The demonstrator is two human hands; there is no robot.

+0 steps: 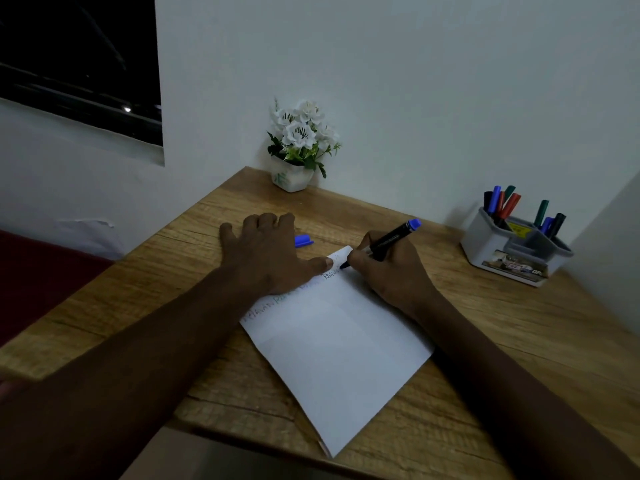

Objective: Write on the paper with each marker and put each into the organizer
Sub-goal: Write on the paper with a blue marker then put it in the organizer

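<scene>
A white sheet of paper point(341, 344) lies at an angle on the wooden desk point(502, 334), with a row of coloured writing along its upper left edge. My right hand point(391, 275) grips a black marker with a blue end point(391, 239), its tip touching the paper near the far corner. My left hand point(266, 252) lies flat, fingers spread, pressing the paper's upper edge. The blue cap point(304, 241) rests on the desk just behind my left hand. A grey organizer point(512, 251) at the right holds several coloured markers point(502, 202).
A small white pot of white artificial flowers point(298, 150) stands at the desk's far edge against the wall. A dark window is at the upper left. A red seat shows at the far left, below the desk edge.
</scene>
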